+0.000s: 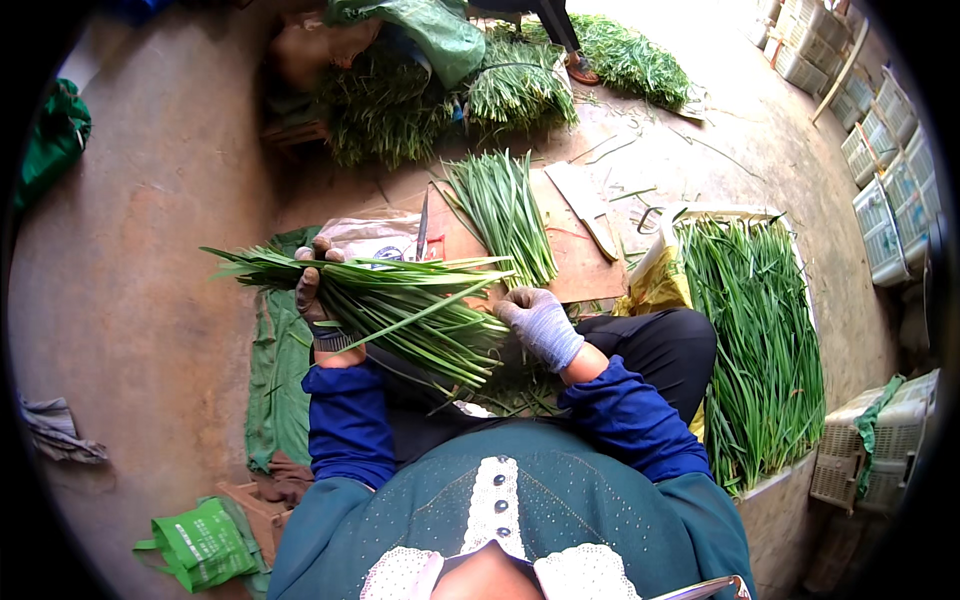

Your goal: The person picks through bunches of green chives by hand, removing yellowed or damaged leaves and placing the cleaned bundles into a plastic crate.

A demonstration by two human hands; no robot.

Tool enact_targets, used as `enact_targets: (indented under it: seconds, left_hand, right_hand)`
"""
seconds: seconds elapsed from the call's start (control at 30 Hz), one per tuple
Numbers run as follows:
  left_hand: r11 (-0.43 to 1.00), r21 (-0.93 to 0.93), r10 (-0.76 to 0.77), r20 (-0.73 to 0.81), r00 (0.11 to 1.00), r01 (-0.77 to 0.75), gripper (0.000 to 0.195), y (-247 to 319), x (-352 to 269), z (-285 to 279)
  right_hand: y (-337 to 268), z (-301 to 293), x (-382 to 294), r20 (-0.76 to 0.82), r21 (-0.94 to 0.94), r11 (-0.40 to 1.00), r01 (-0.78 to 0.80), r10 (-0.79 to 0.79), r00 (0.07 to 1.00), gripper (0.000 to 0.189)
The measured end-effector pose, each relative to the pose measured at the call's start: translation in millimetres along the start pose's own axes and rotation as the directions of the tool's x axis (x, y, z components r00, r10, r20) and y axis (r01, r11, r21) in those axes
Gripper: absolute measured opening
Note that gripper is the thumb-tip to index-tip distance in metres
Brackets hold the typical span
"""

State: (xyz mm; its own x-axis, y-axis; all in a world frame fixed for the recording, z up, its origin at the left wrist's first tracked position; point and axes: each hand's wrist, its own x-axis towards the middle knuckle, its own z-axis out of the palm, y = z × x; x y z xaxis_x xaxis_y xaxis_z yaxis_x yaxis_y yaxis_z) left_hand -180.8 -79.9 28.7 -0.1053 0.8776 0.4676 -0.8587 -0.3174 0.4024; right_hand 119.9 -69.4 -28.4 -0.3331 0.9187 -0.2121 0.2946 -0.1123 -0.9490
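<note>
My left hand [319,289], in a dark, soiled glove, is closed around a bunch of long flat green leaves, likely Chinese chives [390,300], held sideways above my lap. At the bunch's right end is my right hand [532,315], in a grey knitted glove, its fingers pinched at the stem ends; whether they grip a stem is unclear. Beyond the hands, a second bunch of leaves [506,217] lies on a wooden board [585,274]. To its right on the board rests a broad-bladed knife [581,206]. A narrow dark blade [423,225] lies at the board's left edge.
A white-rimmed crate [802,262] full of upright leaves stands at my right, a yellow sack [664,281] beside it. Large leaf bundles [517,86] lie ahead, near another person's foot [581,69]. Plastic crates [874,439] line the right. A green bag [202,547] sits lower left.
</note>
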Motion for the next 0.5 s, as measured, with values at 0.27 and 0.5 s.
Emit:
enact_targets:
  seconds: [0.27, 0.5]
  left_hand:
    - [0.997, -0.059, 0.053, -0.078, 0.996, -0.058, 0.023, 8.7, 1.6, -13.6]
    - [0.992, -0.107, -0.088, -0.161, 0.983, 0.072, 0.041, 5.0, 0.8, -20.5]
  right_hand:
    - [15.8, -33.2, -7.9, 0.22, -0.352, 0.931, 0.095, -0.016, 0.975, 0.046]
    - [-5.0, -26.3, 11.7, -0.361, 0.175, 0.922, 0.347, -0.268, 0.893, 0.042]
